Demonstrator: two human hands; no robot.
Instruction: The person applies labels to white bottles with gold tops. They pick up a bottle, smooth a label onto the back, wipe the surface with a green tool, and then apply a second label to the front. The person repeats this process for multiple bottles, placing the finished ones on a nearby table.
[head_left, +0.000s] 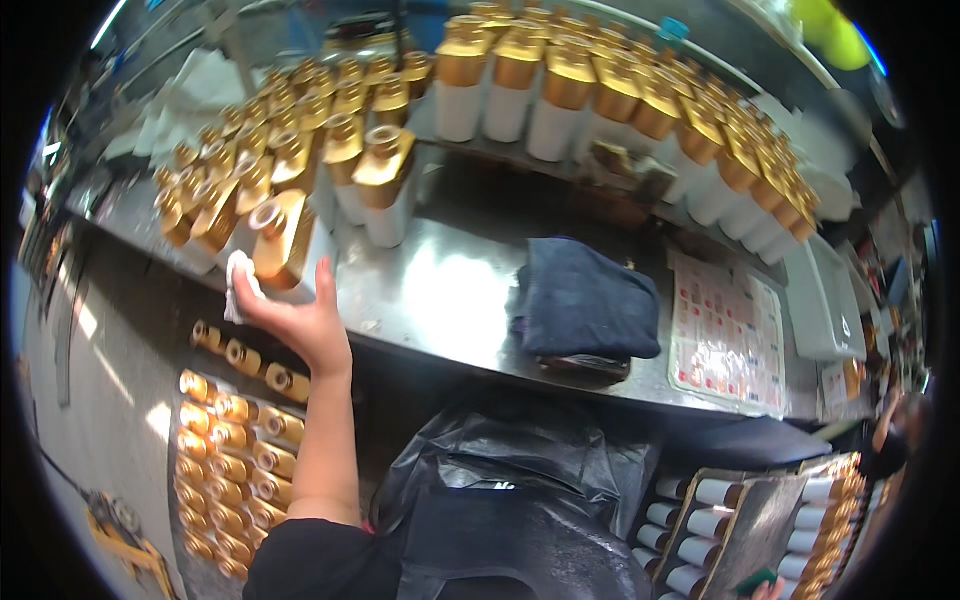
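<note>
At the table's front left edge, my left hand (305,325) is around the near side of a rectangular bottle (285,240) with a gold shoulder and neck and a pale body. The thumb is on its right side. The fingers are on its left, with a crumpled white cloth (236,290) by them, and the bottle partly hides their grip. At the lower right edge only a little of my right hand (768,591) shows. Its fingers are closed on a flat green pad (756,581); the rest of that arm is out of view.
More gold-and-white bottles (385,180) crowd the metal table (390,310) and a raised shelf behind. A folded dark cloth (590,300), a printed sheet (725,340) and a white bin (825,300) are at right. Trays of bottles (235,465) stand low on both sides. A person (890,435) is far right.
</note>
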